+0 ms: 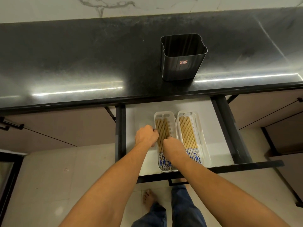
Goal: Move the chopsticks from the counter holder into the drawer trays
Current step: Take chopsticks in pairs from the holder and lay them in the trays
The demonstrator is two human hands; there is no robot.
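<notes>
The black chopstick holder (182, 58) stands on the dark counter (82, 63) near its front edge; I see no chopsticks inside it. Below, the drawer (139, 115) is pulled out with two white trays side by side. The left tray (159, 167) holds several wooden chopsticks (161, 128) with blue-patterned ends. The right tray (202, 128) holds several more chopsticks (186, 131). My left hand (146, 135) curls its fingers at the left tray's left rim. My right hand (172, 145) is over the left tray, its fingers curled down onto the chopsticks there.
The drawer's dark front rail (229, 167) runs under my forearms. Cabinet doors hang on both sides under the counter. My bare foot (148, 199) and trouser legs stand on the tiled floor below. White drawer floor shows left of the trays.
</notes>
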